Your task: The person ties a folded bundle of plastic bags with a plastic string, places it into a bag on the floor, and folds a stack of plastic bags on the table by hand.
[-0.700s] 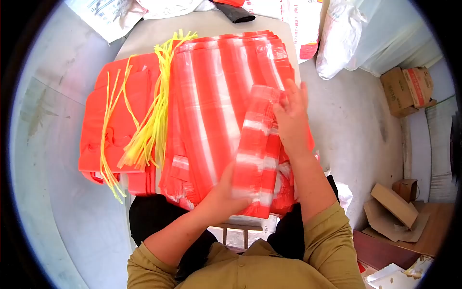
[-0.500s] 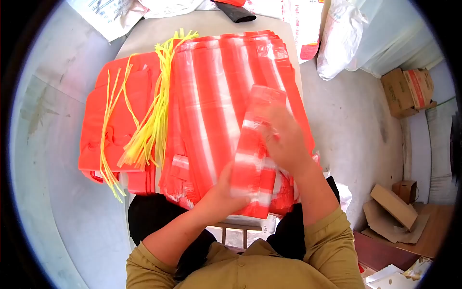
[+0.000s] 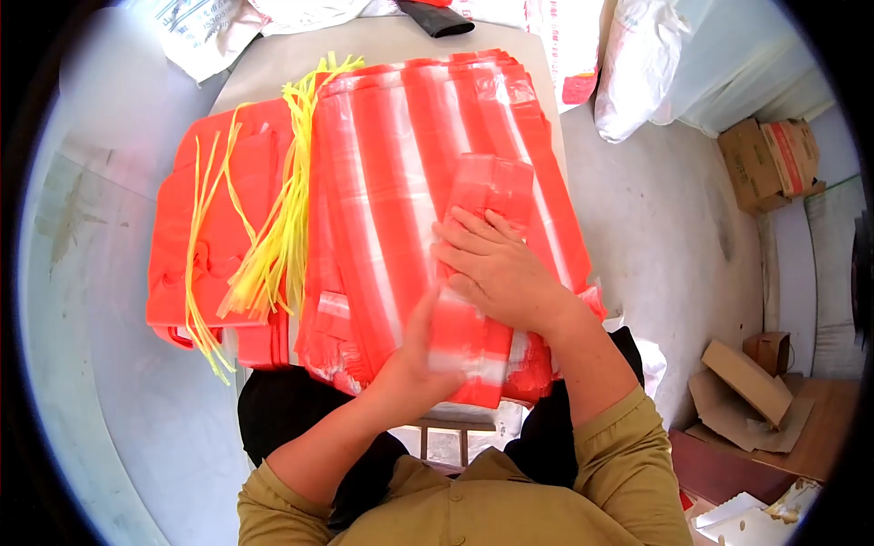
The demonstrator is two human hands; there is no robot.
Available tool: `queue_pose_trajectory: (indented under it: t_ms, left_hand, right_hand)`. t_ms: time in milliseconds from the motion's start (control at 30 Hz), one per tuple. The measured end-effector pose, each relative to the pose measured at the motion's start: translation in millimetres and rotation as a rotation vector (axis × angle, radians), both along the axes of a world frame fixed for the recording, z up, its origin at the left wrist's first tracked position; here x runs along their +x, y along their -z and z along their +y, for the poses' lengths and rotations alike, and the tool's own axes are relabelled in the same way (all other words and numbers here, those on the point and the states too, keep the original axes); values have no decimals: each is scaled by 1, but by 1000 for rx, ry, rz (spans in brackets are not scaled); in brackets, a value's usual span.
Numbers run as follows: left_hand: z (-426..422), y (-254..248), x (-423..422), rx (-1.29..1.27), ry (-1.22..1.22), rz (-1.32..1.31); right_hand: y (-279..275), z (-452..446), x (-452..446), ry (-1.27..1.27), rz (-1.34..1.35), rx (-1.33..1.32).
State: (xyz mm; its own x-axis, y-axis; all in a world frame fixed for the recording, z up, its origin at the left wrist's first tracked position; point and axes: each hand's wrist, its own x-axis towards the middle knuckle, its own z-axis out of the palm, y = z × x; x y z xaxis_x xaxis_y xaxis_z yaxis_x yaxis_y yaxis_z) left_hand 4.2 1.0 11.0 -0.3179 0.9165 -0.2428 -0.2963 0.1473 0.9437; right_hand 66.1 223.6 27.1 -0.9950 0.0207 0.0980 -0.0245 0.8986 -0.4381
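Note:
A folded bundle of red-and-white striped plastic bags (image 3: pixel 492 177) lies lengthwise on top of a wide stack of the same striped bags (image 3: pixel 364 155). My right hand (image 3: pixel 499 273) presses flat on the bundle's middle, palm down with fingers stretched out to the left. My left hand (image 3: pixel 411 369) holds the bundle's lower left edge, thumb over the top and fingers along the side; the underside of that grip is hidden. Left of the stack, yellow plastic ties (image 3: pixel 287 200) lie over a pile of plain red bags (image 3: pixel 218 209).
Everything rests on a beige table (image 3: pixel 364 41). White printed sacks (image 3: pixel 205 36) and a black item (image 3: pixel 437 18) are at the far edge. On the right floor stand a carton (image 3: pixel 769 164) and an opened cardboard box (image 3: pixel 746 391). My knees are under the near edge.
My right hand has gone from curled fingers on the bundle to a flat, spread palm, slightly lower and left. The left hand stays at the bundle's lower left edge.

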Motion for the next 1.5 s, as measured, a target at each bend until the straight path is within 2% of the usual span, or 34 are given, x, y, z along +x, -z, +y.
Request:
queue_pose_trajectory:
  t_ms: [67,167,267,367,467,533,600,667,867,967,1067,1100,1200,1267,1300,1333,1400,1433,1500]
  left_hand:
    - [-3,2,-7,-47,146,98]
    - [-4,-3,-7,-30,120,-51]
    - [-7,2,-9,-28,114,-89]
    - [-4,-3,-6,-17,78,-166]
    - [0,-3,-1,3,30,-197]
    - [4,-3,3,26,6,-214]
    - [7,-3,8,34,-6,-195]
    - [11,-3,15,27,-9,-140]
    - [15,6,27,4,26,-141]
    - [13,-5,19,-31,113,-144]
    - [5,-12,3,149,317,160]
    - [-2,-5,-5,135,478,-38]
    - [-19,-37,-57,118,841,-316]
    - [-37,-26,-81,85,547,-224]
    - [-41,-14,-85,111,187,-154]
    - [-45,-14,-93,14,-110,-36]
    - [-54,0,-123,-138,-584,397]
    - [-57,8,-138,-193,-755,714]
    - [-68,2,-155,-248,-824,1102]
  right_hand:
    - [-3,0,-1,2,-22,13]
    - [11,5,-1,163,48,118]
    - [-9,14,3,417,110,12]
    - [-18,25,17,528,180,-355]
    - [-20,28,30,644,109,-680]
    - [-26,22,34,639,90,-941]
    - [-23,19,32,587,129,-1019]
    - [-4,17,27,493,224,-913]
    - [20,15,20,578,228,-744]
    - [14,13,19,587,203,-731]
    - [9,15,19,529,258,-799]
    - [6,15,17,491,306,-950]
    - [-11,11,15,520,252,-1202]
    - [-10,17,15,578,168,-872]
    - [-11,17,14,606,131,-702]
    - [-12,15,13,598,152,-778]
    - [-16,9,10,581,187,-932]
    - [-16,9,10,578,191,-948]
    - [-18,6,8,574,190,-965]
